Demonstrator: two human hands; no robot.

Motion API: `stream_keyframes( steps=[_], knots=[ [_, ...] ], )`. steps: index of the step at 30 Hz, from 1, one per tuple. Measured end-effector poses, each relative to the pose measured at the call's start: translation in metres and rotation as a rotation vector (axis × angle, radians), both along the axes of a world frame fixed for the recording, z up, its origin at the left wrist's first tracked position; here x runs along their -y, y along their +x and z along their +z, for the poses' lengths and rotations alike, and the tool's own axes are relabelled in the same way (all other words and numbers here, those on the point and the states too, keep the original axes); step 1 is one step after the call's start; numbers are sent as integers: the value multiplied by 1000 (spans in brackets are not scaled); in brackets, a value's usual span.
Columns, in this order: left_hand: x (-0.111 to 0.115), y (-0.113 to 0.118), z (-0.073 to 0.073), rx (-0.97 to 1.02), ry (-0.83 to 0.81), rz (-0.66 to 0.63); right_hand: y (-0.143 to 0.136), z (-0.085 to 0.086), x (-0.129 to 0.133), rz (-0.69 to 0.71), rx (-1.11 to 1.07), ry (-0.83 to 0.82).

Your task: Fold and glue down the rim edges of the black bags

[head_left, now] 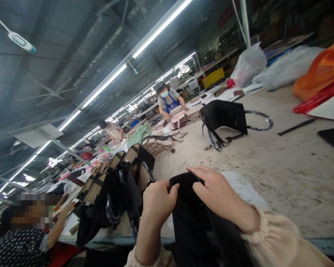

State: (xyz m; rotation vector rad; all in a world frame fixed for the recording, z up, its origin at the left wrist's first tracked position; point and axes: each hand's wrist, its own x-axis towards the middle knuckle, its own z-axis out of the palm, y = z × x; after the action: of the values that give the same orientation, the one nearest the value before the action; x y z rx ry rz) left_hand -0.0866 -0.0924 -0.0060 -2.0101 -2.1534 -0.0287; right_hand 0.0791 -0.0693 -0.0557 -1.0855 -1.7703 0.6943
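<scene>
A black bag hangs between my hands at the table's near edge, its lower part cut off by the frame. My left hand grips its upper left rim, thumb pressed against the fingers. On the upper right rim, my right hand pinches the edge between thumb and fingers. Just left of my left hand stands a row of black bags with tan insides, some with plastic-wrapped handles. Farther off on the table lies another black bag with a wrapped handle.
The long worktable carries stacked tan pieces, a black strap, white plastic bags and an orange bag. A co-worker in a blue apron stands across it. Another person in a dotted top is close at left.
</scene>
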Motion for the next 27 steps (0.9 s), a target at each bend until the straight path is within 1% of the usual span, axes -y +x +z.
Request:
stream_keyframes(
  steps=[10, 16, 21, 27],
  knots=[
    [-1, 0, 0, 32, 30, -8, -2, -1, 0, 7, 19, 11],
    [0, -6, -3, 147, 42, -30, -2, 1, 2, 26, 23, 4],
    [2, -12, -7, 240, 62, -24, -4, 2, 3, 27, 37, 11],
    [1, -22, -14, 390, 54, -51, -1, 1, 0, 67, 17, -7]
  ],
)
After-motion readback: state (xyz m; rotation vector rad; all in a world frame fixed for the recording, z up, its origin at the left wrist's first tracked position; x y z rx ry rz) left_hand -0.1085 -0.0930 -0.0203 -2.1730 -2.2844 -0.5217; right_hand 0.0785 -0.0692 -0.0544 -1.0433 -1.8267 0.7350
